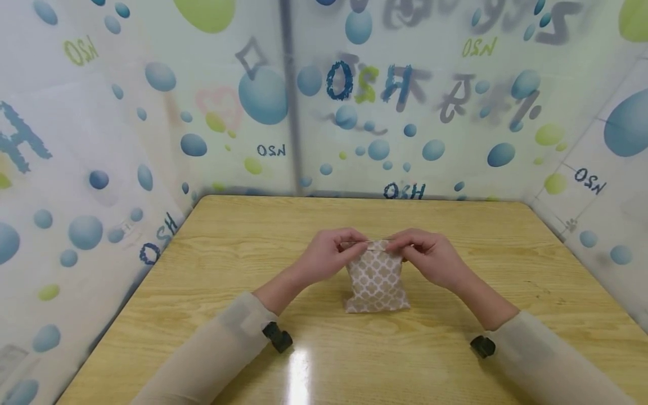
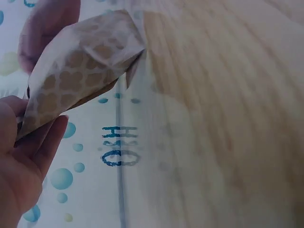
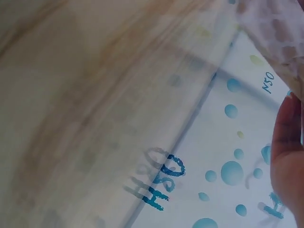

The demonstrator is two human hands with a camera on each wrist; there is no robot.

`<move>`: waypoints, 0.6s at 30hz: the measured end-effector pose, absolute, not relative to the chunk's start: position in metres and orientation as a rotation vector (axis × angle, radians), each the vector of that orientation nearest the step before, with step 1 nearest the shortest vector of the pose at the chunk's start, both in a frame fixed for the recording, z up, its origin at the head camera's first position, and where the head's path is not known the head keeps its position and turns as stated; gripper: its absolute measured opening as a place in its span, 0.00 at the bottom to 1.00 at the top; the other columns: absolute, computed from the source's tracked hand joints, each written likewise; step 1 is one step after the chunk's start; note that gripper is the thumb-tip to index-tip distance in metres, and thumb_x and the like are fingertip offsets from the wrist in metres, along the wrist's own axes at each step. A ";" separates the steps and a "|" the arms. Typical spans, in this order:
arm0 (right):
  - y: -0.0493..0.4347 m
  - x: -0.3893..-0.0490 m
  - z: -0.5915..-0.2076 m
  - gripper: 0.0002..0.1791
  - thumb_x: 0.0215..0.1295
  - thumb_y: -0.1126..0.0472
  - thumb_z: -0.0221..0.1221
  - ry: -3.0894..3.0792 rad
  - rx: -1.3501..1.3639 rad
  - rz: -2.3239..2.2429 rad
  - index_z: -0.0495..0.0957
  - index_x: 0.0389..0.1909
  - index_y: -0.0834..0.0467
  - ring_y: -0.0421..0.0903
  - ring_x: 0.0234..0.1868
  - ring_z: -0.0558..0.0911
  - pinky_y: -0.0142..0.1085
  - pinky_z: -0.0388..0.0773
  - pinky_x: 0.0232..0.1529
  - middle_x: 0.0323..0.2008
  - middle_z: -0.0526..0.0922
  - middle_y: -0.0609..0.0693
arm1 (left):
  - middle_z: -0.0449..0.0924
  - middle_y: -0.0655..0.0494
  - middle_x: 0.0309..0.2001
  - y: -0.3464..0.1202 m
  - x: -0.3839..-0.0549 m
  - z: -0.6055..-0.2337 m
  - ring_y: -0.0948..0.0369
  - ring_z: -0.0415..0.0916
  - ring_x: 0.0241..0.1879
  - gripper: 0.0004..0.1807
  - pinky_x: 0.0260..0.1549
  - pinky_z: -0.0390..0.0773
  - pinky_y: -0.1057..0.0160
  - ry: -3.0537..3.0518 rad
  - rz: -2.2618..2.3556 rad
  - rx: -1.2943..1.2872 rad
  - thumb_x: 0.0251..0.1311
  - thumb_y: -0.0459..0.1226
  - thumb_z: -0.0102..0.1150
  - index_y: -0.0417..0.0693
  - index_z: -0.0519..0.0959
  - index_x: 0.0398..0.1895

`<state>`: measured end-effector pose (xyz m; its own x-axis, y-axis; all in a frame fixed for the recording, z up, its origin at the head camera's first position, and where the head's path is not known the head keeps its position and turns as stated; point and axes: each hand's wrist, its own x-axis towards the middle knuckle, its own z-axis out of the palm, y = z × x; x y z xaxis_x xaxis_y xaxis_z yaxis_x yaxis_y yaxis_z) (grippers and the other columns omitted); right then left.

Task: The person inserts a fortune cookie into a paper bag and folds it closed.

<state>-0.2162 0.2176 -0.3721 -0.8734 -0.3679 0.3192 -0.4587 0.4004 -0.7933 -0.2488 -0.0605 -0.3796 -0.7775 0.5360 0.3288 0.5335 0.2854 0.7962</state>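
A small tan paper bag (image 1: 378, 281) with a white lattice pattern stands upright near the middle of the table, its top edge up. My left hand (image 1: 329, 256) pinches the top left corner between thumb and fingers. At the top right corner, my right hand (image 1: 430, 256) pinches the same edge. The left wrist view shows the bag (image 2: 85, 61) side-on, bulging, with the left fingers at its top edge. Only a part of the bag (image 3: 278, 33) enters the right wrist view, above the right hand (image 3: 289, 156). What the bag contains is hidden.
The wooden table (image 1: 243, 225) spreads around the bag on all sides. Behind it and at both sides hang white curtains (image 1: 324, 140) printed with blue and green dots. A dark strap buckle (image 1: 277, 337) sits at the left cuff, another buckle (image 1: 483, 346) at the right.
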 end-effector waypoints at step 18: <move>0.203 -0.214 -0.358 0.11 0.77 0.61 0.68 -2.678 0.555 1.401 0.92 0.54 0.57 0.37 0.36 0.85 0.32 0.85 0.38 0.46 0.94 0.55 | 0.94 0.51 0.46 -0.062 -0.249 -0.378 0.69 0.82 0.33 0.10 0.34 0.81 0.70 2.551 1.619 1.075 0.78 0.36 0.66 0.46 0.93 0.53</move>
<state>-0.2138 0.2032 -0.3576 -0.9325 -0.2827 0.2245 -0.3457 0.5196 -0.7814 -0.2493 -0.0622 -0.3781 -0.7732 0.4999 0.3902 0.5658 0.2659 0.7805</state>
